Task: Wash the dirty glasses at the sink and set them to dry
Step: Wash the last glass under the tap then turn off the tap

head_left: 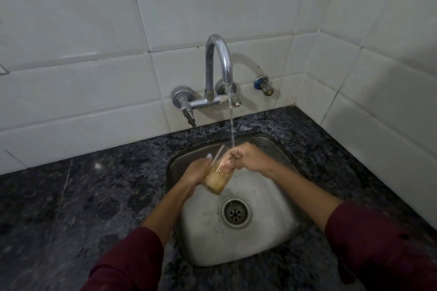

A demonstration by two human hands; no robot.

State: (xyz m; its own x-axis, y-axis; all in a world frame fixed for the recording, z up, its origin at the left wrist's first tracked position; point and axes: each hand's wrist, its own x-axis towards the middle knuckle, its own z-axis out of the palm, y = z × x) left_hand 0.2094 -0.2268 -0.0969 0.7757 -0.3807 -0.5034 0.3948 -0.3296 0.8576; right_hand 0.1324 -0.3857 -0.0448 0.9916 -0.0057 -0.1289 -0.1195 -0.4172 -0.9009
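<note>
The glass (216, 178) is held tilted over the sink (267, 247), its mouth up toward the water stream (231, 125). The left hand (197, 171) wraps its fingers round the side; the right hand (246, 157) has fingers curled at the rim, rubbing inside it seems. I judge 1 wet glass is slippery, rigid and fragile, so hold the body firmly, not the thin rim

Right hand's fingertips (227, 163) blurred inside the glass (218, 177); both sleeves (125, 262) cut off at the bottom frame edge.
</note>
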